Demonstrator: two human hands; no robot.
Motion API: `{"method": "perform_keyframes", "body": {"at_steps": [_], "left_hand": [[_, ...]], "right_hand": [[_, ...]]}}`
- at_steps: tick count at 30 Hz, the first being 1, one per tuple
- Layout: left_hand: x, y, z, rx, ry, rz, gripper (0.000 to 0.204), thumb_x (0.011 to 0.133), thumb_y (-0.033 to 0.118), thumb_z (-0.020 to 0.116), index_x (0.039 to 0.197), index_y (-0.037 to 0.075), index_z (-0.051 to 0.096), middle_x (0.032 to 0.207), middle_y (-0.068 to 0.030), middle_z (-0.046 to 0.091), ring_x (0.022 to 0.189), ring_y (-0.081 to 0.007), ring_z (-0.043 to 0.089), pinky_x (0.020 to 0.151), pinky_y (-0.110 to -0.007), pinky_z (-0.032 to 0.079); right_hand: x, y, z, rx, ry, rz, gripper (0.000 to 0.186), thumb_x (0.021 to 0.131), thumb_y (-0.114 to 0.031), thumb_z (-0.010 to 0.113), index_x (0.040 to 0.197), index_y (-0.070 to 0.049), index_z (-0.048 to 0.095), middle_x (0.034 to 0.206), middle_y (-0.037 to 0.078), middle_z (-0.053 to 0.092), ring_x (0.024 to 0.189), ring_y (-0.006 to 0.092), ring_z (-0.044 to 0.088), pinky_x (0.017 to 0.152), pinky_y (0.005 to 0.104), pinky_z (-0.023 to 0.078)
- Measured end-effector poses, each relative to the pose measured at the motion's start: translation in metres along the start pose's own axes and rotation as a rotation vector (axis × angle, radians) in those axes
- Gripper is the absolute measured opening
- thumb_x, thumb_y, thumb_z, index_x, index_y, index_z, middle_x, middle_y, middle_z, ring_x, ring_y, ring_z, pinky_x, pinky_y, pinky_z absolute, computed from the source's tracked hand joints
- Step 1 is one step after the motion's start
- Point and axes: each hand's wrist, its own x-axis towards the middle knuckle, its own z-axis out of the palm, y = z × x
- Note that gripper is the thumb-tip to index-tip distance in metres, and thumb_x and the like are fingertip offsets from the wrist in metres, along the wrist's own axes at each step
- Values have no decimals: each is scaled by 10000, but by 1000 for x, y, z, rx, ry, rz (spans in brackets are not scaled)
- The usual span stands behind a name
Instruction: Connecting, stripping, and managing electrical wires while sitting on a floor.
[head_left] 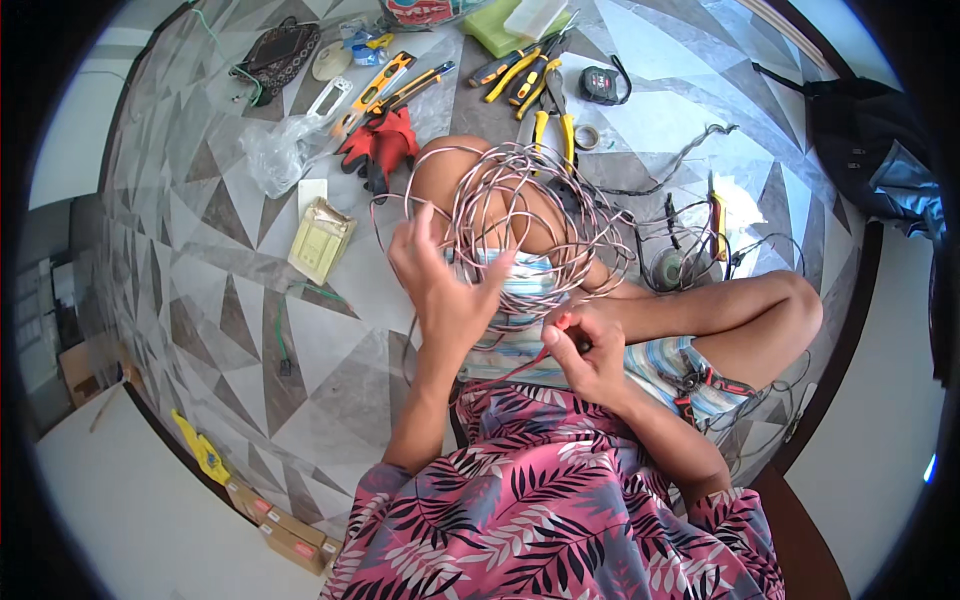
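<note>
I sit on a patterned tile floor with a loose coil of thin pink-white wire (520,200) draped over my raised knee. My left hand (440,280) grips the coil's near side, fingers spread through the loops. My right hand (585,350) pinches a red strand of the same wire between thumb and fingers, just below the coil. A red wire end trails down toward my lap. My other knee (780,300) sticks out to the right.
Pliers and screwdrivers with yellow handles (530,75), a tape measure (600,85), red gloves (385,145), a clear plastic bag (275,150) and a yellow switch box (320,240) lie on the floor ahead. Black cables and a tape roll (670,265) lie right. Red-handled cutters (700,385) rest on my thigh.
</note>
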Motion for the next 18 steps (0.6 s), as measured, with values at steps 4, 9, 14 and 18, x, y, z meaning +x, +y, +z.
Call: {"method": "perform_keyframes", "body": {"at_steps": [4,9,14,18], "left_hand": [[9,0,35,506,-94,35,744,707,299,816,1304,25,467,1182,-196,495,1155,-370,467,996,-497,368],[18,-17,-3,2,-105,-165,438,710,-25,655,1136,34,573,1046,-115,577,916,-232,593,765,-334,491],[23,-3,-82,-272,141,-165,480,717,-112,582,1183,6,571,1049,-66,603,824,-84,551,664,-195,432],[22,15,-166,-338,330,-175,430,795,-12,605,1219,-67,560,1111,-110,627,740,-121,576,574,-237,432]], "right_hand": [[-11,-4,5,78,-25,-42,137,877,-119,682,836,-11,608,752,57,604,533,106,490,487,258,387],[-10,-13,0,14,-74,-145,114,868,-67,683,854,-6,588,770,71,612,542,95,495,475,253,366],[-9,-12,0,30,-159,-219,121,847,-94,681,823,0,608,768,129,619,659,292,616,585,352,483],[-10,-8,0,18,-207,-271,113,838,-62,684,816,15,605,771,116,624,677,263,623,611,331,492]]}}
